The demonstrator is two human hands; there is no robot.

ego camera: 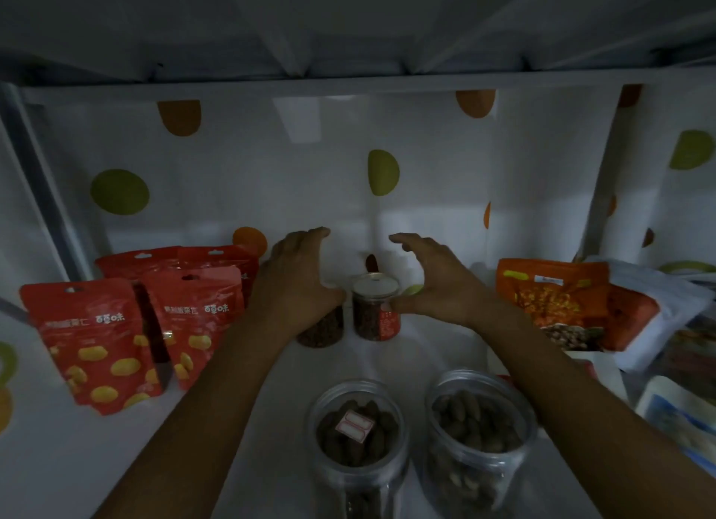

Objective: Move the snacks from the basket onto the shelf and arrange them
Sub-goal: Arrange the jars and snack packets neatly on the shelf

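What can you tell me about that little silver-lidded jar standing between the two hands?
The small jar stands upright, lid on, toward the back of the white shelf. It looks like clear plastic with a shiny silvery lid and a red label on its right side; dark reddish-brown bits fill it. The thumb of the right hand seems to touch its right side; a similar jar stands close on its left.

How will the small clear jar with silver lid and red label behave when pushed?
Small clear silver-lidded jar: looks rigid, unlikely to flex. Filled with dark snacks, so probably weighty for its size. Upright on the smooth white shelf, pushed low it likely slides; pushed high it may tip.
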